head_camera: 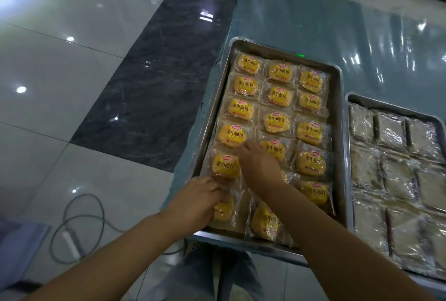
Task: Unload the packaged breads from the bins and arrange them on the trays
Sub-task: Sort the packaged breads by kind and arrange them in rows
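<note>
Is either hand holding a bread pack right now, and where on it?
The left hand seems to grip the near-left packaged bread at its far-left corner. The right hand rests open on neighbouring packs, holding nothing.

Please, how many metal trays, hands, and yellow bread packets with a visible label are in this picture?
Rectangular metal trays: 2
Hands: 2, left hand and right hand
Yellow bread packets in clear wrap, label visible: 16
Total: 20
</note>
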Tool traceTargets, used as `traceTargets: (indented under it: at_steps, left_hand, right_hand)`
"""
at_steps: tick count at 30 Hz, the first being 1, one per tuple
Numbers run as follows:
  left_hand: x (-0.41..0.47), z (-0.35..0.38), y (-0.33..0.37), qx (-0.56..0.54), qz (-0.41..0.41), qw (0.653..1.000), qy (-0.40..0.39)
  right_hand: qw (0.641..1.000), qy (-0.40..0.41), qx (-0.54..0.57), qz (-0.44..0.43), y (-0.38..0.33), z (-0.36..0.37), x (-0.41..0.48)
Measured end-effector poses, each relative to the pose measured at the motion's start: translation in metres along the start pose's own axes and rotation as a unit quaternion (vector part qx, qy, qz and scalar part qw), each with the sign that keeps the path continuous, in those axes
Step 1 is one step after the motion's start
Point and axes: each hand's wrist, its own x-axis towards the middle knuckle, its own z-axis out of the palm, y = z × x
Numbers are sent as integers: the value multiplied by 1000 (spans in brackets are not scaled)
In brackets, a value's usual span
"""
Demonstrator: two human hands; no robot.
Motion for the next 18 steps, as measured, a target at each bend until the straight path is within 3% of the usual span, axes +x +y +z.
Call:
traceTargets:
  at_steps: [3,6,10,12,18]
  left_hand:
    - [9,-6,-1,74,-50,995,33]
    - [22,-5,1,137,-53,989,3]
    - [32,5,0,168,-50,983,-61]
    - [32,8,2,167,-64,982,-55]
    - [36,-1,17,186,-76,978,-56]
  right_hand:
    - [1000,-25,8,4,10,4,-18]
    - [999,-16,27,20,13,4,-36]
    - [986,4,-46,158,28,-1,-68]
    - [976,-5,-66,208,33,-2,-81]
    - [979,-1,-34,199,31,3,-82]
